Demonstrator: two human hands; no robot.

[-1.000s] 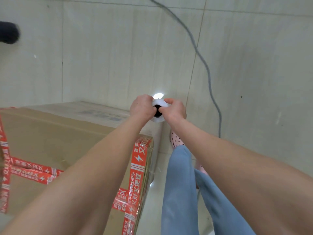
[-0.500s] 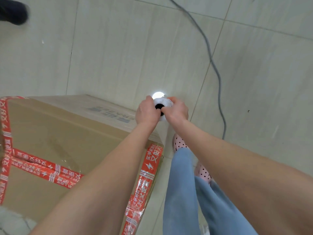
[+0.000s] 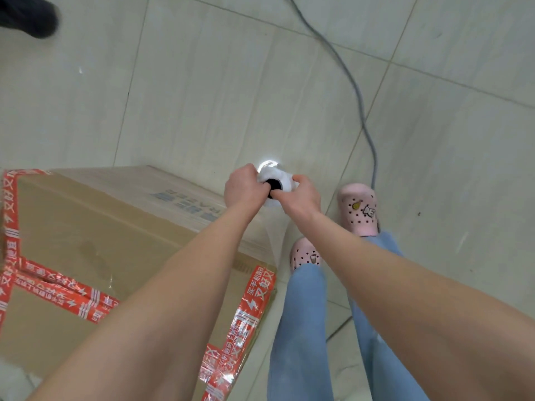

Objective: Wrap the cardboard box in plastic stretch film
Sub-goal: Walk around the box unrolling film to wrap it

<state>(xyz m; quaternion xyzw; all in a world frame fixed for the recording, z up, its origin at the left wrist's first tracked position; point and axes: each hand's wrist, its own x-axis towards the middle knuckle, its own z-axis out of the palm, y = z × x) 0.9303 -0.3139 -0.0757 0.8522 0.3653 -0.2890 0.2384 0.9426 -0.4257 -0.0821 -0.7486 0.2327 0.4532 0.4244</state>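
A big brown cardboard box (image 3: 95, 241) with red printed tape on its edges stands on the floor at my lower left. Clear film shines over its top and near corner. I hold a white roll of stretch film (image 3: 276, 180) upright just past the box's far right corner. My left hand (image 3: 241, 188) grips the roll from the left and my right hand (image 3: 301, 195) grips it from the right. The roll's dark core opening faces me. A sheet of film (image 3: 275, 241) runs from the roll down along the box's corner.
Pale floor tiles (image 3: 202, 96) lie all around. A grey cable (image 3: 357, 96) snakes across the floor from the top to my feet. My pink clogs (image 3: 359, 209) and blue jeans (image 3: 304, 328) are right of the box. A dark shoe (image 3: 29, 15) sits at the top left.
The view has tilted down and the box has shifted right and nearer. Both hands keep their hold on the roll at the box's corner, and my feet have come into view.
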